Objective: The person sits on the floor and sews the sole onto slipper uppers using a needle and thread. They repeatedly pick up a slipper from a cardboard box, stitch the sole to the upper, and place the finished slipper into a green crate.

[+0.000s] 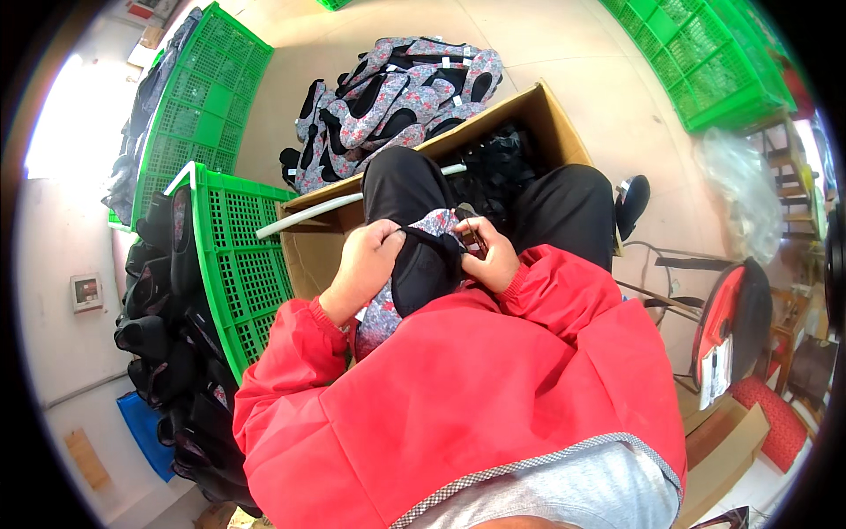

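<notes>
A grey floral shoe upper with black lining lies across my lap. My left hand is closed on the black edge of its opening, thumb and fingers pinched together. On the other side, my right hand is closed at the same black edge, its fingers curled. A small dark brown item shows between the right fingers; its kind is hard to make out. Beyond my knees lies a heap of similar floral uppers on the floor.
A cardboard box with black pieces stands before my legs, a white tube across it. Green crates stand on the left, with black shoes beside them. Another green crate is far right, near a clear plastic bag.
</notes>
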`<action>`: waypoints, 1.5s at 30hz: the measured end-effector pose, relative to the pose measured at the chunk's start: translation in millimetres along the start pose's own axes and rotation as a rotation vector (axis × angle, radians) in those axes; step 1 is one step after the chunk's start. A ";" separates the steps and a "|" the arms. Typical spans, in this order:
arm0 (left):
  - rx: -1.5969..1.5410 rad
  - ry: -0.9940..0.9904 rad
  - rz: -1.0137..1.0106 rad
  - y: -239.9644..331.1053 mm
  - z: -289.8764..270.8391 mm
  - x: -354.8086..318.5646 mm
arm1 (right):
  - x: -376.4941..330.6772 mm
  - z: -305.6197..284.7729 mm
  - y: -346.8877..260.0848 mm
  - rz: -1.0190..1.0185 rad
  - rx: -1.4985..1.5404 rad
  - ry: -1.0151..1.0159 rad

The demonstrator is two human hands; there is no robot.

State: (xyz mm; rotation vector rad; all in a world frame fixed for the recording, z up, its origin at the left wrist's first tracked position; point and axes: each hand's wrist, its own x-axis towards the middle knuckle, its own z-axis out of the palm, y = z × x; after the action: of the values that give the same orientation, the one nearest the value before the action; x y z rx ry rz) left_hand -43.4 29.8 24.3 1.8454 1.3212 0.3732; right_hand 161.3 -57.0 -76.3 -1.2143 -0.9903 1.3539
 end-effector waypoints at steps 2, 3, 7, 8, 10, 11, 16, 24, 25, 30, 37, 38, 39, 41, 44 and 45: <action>0.041 0.005 0.050 -2.4 2.9 -4.7 | -1.1 -1.1 8.7 -0.054 -0.094 -0.024; 0.088 0.009 0.087 -7.9 3.7 -4.7 | -0.7 -0.2 12.4 -0.072 -0.084 -0.022; 0.103 -0.049 0.101 -5.7 0.3 -5.5 | 2.8 -2.3 5.1 -0.126 -0.482 0.066; 0.110 -0.065 0.113 -4.4 -0.8 -5.0 | 4.0 -2.4 4.4 -0.165 -0.523 0.100; 0.128 -0.095 0.137 -2.9 -3.2 -4.0 | 7.7 -2.0 0.4 -0.229 -0.553 0.135; 0.129 -0.096 0.143 -2.4 -3.9 -3.8 | 10.2 -1.2 -3.5 -0.254 -0.542 0.138; 0.119 -0.098 0.174 1.5 -3.9 -4.2 | 19.3 5.5 -3.3 -0.248 -0.360 0.008; 0.289 -0.271 0.258 14.5 -18.8 5.7 | 20.5 4.0 -1.1 0.174 0.518 0.010; 0.281 -0.300 0.236 16.9 -21.2 8.3 | 21.3 0.5 0.9 0.215 0.576 -0.013; 0.189 -0.349 0.585 10.0 -15.6 31.0 | 23.2 2.4 5.2 0.263 0.777 -0.064; -0.147 -0.297 0.327 1.6 24.3 32.6 | 14.7 4.8 8.6 0.275 0.755 -0.103; -0.116 -0.255 0.318 0.9 27.5 29.6 | 14.4 4.7 6.7 0.278 0.747 -0.088; -0.085 -0.213 0.310 0.3 30.1 26.7 | 14.0 4.5 4.9 0.280 0.739 -0.074; -0.033 -0.153 0.315 -4.2 33.0 23.5 | 16.0 -0.6 1.0 0.258 0.699 -0.100; -0.022 -0.140 0.327 -7.8 34.8 19.1 | 23.1 -10.8 -1.9 0.181 0.684 -0.097; -0.048 -0.142 0.322 -7.9 35.7 19.2 | 24.6 -12.4 -3.4 0.187 0.664 -0.061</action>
State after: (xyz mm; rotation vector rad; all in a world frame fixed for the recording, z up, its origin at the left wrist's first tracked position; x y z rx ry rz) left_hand -17.7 32.0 -7.9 2.0071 0.9131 0.4289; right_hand 174.8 -32.9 -78.5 -0.7696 -0.4047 1.6934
